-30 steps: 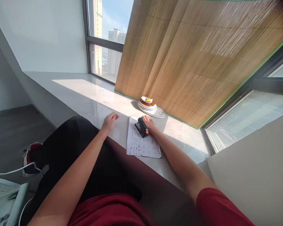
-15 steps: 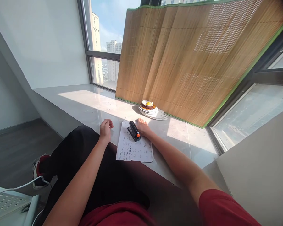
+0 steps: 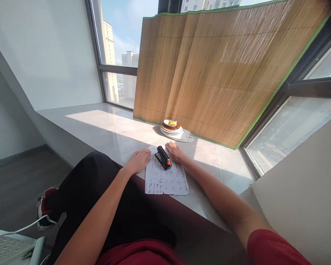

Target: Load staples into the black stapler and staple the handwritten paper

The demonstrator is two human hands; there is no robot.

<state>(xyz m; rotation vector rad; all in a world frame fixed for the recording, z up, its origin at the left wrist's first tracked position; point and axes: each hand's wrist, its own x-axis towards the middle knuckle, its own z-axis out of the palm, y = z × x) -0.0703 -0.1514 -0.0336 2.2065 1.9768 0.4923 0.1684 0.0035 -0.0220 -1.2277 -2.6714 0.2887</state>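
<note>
A sheet of paper point(image 3: 167, 184) covered in handwriting lies on the window sill, its near end sticking out past the sill's front edge. On top of it rests a black stapler point(image 3: 163, 158) with an orange patch at its near end. My left hand point(image 3: 139, 161) lies flat at the paper's left edge, fingers stretched out and touching it or just beside it. At the upper right edge of the paper, my right hand point(image 3: 175, 151) is laid down with its fingers extended. Neither hand grips the stapler, which sits between them.
Behind the paper, a stack of plates point(image 3: 171, 127) stands near a bamboo blind point(image 3: 209, 73) leaning against the window. The tiled sill point(image 3: 105, 127) stretches left. At lower left are a white perforated stand point(image 3: 11, 244) and a white cable point(image 3: 22, 226).
My left hand has moved right, from a loosely curled pose beside the paper to lying flat at its edge. Paper, stapler and right hand have shifted slightly right together.
</note>
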